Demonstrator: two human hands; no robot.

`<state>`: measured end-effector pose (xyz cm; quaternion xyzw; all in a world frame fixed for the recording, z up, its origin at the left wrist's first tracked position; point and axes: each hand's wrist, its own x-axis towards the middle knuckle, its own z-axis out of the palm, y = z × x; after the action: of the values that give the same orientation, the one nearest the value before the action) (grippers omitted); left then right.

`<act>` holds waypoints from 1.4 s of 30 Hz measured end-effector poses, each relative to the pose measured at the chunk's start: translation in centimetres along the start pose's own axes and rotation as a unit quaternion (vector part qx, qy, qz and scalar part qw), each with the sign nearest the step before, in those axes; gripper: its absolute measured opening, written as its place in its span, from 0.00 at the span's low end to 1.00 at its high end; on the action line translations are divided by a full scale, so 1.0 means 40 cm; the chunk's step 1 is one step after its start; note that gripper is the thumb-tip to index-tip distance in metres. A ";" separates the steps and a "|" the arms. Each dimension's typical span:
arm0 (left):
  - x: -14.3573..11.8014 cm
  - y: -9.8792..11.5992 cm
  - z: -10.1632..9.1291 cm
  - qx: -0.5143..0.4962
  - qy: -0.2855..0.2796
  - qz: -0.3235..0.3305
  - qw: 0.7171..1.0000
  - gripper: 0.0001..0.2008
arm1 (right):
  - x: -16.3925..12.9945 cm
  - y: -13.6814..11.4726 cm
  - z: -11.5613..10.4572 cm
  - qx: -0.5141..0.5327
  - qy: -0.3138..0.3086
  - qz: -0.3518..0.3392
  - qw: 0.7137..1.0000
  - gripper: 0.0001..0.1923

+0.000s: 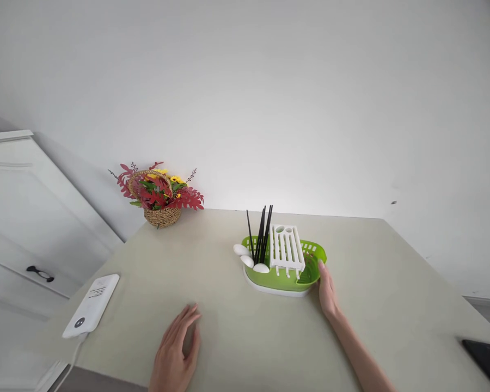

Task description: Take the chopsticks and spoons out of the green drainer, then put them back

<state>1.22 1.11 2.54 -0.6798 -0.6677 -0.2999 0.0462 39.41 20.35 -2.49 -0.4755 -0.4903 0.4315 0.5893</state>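
Observation:
A green cutlery basket (265, 279) with a white base (283, 293) stands on the table, right of the middle. My right hand (327, 291) is at its right end, one fingertip against the rim and the other fingers mostly hidden. Several black chopsticks (262, 239) stand in the basket's left part. White spoons (247, 262) lean out over its left and front rim. Across the right part sits a slotted white rack (286, 247) with small hooks at the front. My left hand (175, 351) rests near the table's front, fingers loosely curved, thumb apart, holding nothing.
A wicker basket (162, 216) of red and yellow artificial flowers stands at the back left. A white device (92, 306) with a cable lies on the left edge. A dark flat object (488, 356) is at the right edge. White cabinets (32, 218) flank the table's left side.

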 end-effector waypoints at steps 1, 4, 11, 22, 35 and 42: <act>0.000 0.000 0.001 -0.001 0.001 -0.001 1.000 0.17 | -0.002 -0.005 0.001 0.005 0.007 0.010 1.000 0.34; 0.003 0.000 -0.004 -0.025 -0.013 -0.011 1.000 0.17 | -0.009 -0.025 0.005 0.006 0.016 0.033 0.999 0.33; 0.120 -0.005 -0.020 -0.279 -0.105 -0.185 0.936 0.21 | -0.018 -0.054 0.011 0.013 0.022 0.041 0.999 0.33; 0.550 0.108 0.055 -0.660 -0.147 -0.228 0.701 0.27 | -0.019 -0.061 0.009 0.008 0.012 0.039 0.999 0.34; 0.837 0.383 0.116 -0.447 -0.469 0.022 0.762 0.28 | -0.021 -0.087 0.022 0.033 0.009 0.012 0.999 0.33; 0.823 0.384 0.119 -0.543 -0.350 -0.013 0.763 0.24 | -0.023 -0.090 0.021 0.030 0.014 0.018 0.999 0.33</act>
<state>14.90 30.67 19.31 -0.6400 -0.3718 -0.3541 -0.5716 38.59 18.92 0.95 -0.4724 -0.4601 0.4504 0.6020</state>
